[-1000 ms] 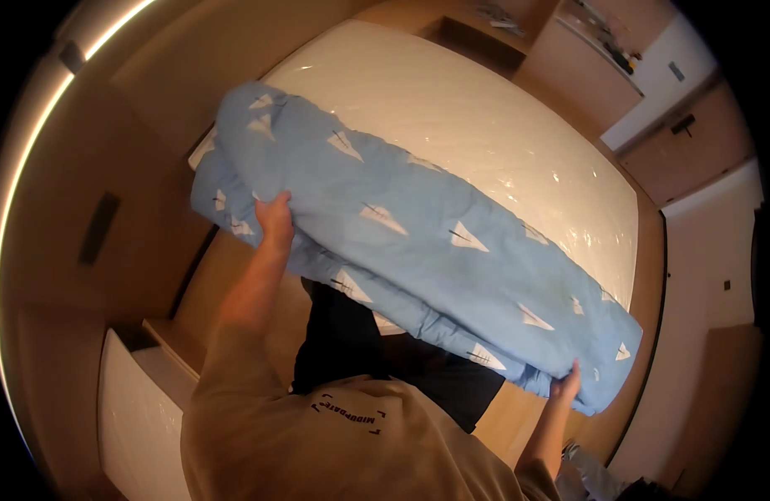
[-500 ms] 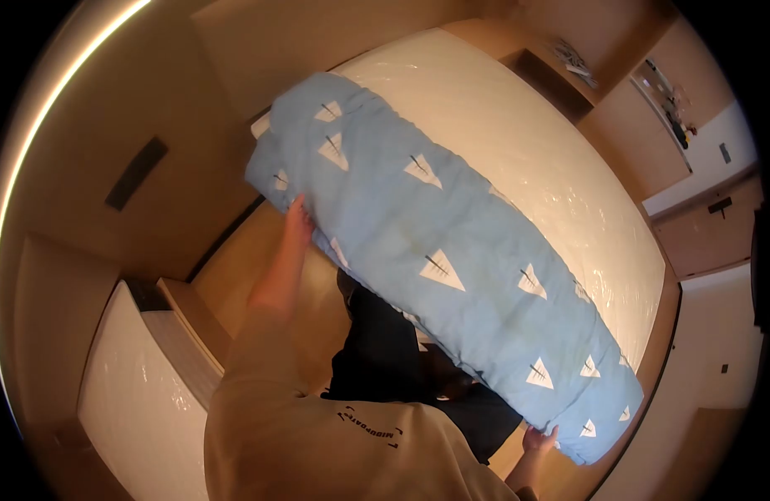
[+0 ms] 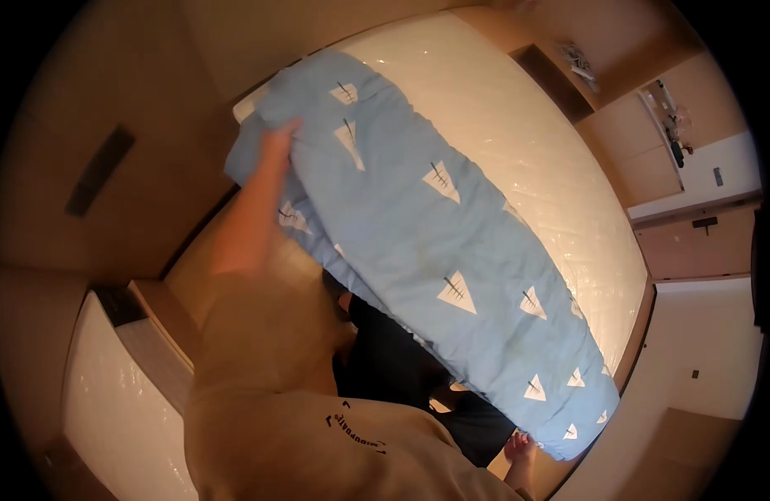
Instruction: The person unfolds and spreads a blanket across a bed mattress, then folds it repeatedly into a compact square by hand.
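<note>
A blue quilt (image 3: pixel 402 217) with white tree-like triangles lies folded in a long strip along the near side of a plastic-covered mattress (image 3: pixel 519 142). My left hand (image 3: pixel 278 144) is on the quilt's upper left part, blurred, with the quilt's edge at its fingers; whether it grips is not clear. My right hand (image 3: pixel 521 448) is at the near edge of the quilt's lower right end, its fingers curled and partly hidden.
Another plastic-wrapped mattress (image 3: pixel 122 401) stands at the lower left beside a wooden edge. Shelves (image 3: pixel 644 58) with cables and small items are at the upper right. A wooden wall (image 3: pixel 134 83) rises on the left.
My left hand has moved up along the quilt from its near edge onto its upper left part. My right hand stays near the lower right end, slightly lower in view. The camera view has shifted.
</note>
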`<move>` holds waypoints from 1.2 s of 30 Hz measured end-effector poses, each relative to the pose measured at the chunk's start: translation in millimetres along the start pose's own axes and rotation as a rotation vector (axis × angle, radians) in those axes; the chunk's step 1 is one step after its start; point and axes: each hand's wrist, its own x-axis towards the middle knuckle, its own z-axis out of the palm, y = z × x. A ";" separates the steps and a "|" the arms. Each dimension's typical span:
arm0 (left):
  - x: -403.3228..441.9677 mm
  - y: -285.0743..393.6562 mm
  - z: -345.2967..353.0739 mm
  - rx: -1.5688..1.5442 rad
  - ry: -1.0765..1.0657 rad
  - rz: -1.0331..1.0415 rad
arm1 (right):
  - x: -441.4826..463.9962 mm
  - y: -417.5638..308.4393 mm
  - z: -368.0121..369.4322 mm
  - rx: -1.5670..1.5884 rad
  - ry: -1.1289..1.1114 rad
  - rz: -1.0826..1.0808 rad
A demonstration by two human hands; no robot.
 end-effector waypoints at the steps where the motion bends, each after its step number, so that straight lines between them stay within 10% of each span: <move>1: -21.3 31.0 -6.2 0.073 0.088 0.140 | -0.8 -5.4 2.9 -0.016 -0.062 -0.032; 7: -35.1 -16.3 -69.7 0.224 0.366 0.440 | 51.5 -5.3 -15.4 -0.129 -0.369 -0.155; 11: -42.1 -124.5 -102.4 0.013 0.455 -0.333 | 53.8 -4.6 5.9 0.095 -0.268 -0.059; 15: -135.1 -132.1 -58.8 -0.542 0.141 -0.559 | 59.7 -0.7 -12.5 0.168 -0.374 -0.027; 30: -79.5 -68.3 28.8 -0.306 -0.072 -0.315 | 66.0 7.1 30.4 0.607 -0.232 -0.116; 36: -158.5 82.5 141.6 -0.158 -0.302 0.294 | 100.8 2.9 15.3 0.439 -0.098 0.005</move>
